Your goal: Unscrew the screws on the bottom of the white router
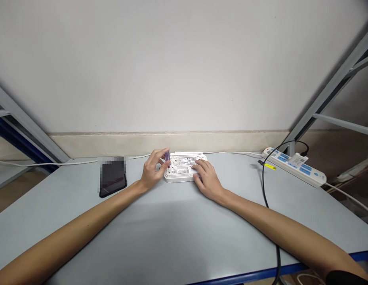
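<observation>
A white device (180, 173) with vent slots and a printed label lies at the far middle of the grey table, close to the wall. My left hand (154, 169) is closed on a small screwdriver with a purple handle (167, 154), held upright with its tip at the device's left part. On the right part of the device rests my right hand (208, 179), its fingers spread and holding nothing. Its fingertips touch the device's top near the label.
A dark phone (113, 177) lies left on the table (160, 237). At the right is a white power strip (295, 166) with a plugged-in adapter. A black cable (264, 190) with a yellow tag runs to the front edge. Metal frame posts stand at both sides.
</observation>
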`<state>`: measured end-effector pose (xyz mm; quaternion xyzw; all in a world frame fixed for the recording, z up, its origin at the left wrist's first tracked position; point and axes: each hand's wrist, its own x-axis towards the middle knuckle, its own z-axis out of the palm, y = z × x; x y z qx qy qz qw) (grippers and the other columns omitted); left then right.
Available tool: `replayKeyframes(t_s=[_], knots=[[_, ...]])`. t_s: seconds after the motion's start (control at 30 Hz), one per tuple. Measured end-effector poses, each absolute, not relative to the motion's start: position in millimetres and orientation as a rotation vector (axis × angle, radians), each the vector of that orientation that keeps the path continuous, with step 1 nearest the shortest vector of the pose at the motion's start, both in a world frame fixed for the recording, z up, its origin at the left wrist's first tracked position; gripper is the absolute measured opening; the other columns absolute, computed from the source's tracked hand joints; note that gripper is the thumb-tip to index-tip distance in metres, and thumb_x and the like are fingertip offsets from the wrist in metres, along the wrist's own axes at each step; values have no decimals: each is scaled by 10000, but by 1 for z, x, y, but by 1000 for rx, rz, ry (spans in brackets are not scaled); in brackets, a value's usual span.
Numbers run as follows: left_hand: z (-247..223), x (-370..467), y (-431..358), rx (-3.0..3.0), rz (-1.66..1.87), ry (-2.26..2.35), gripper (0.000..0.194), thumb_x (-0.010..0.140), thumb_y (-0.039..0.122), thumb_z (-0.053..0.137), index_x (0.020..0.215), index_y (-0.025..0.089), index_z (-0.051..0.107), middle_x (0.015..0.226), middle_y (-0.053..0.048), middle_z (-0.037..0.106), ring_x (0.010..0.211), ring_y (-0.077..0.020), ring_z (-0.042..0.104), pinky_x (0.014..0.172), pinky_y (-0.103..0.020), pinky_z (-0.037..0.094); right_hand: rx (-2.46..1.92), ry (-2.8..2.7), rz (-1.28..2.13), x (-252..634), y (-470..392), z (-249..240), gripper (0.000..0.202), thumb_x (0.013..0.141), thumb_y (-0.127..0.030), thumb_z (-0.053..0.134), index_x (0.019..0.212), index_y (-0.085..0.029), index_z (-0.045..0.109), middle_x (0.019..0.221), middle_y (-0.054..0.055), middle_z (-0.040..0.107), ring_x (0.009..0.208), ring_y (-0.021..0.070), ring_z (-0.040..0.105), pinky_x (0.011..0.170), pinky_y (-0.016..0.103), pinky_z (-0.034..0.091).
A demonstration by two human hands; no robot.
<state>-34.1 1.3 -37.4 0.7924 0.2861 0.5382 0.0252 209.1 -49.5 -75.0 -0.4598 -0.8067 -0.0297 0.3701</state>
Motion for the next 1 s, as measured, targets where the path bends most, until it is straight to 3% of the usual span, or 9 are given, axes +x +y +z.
replayKeyframes(t_s=[0.17,0.33,0.53,1.0], knots=[[-37,-33,1,2421,1603,829,465,885,203,584,1335,253,476,1154,-80,607,851,-130,628,649,-251,588,-1193,-2069,-82,208,-49,-75,313,919,-247,447,1187,-157,581,1318,136,538,1299,282,403,1115,502,326],[-40,-32,2,2433,1650,879,446,881,246,610,1313,242,500,1064,-57,674,782,-122,652,658,-260,596,-1182,-2066,-87,208,-49,-75,309,910,-237,457,1184,-162,579,1314,138,542,1293,287,408,1107,521,329],[-42,-33,4,2521,1687,922,498,850,291,660,1323,275,506,1051,-38,655,692,-88,610,660,-253,598,-1184,-2063,-73,208,-50,-73,305,917,-244,450,1183,-170,581,1314,132,545,1299,283,405,1106,511,337],[-42,-31,3,2422,1673,997,474,864,300,636,1318,273,503,1124,-48,651,709,-93,636,649,-239,594,-1200,-2072,-84,208,-50,-74,311,913,-239,447,1187,-167,578,1320,140,539,1303,285,402,1109,525,325]])
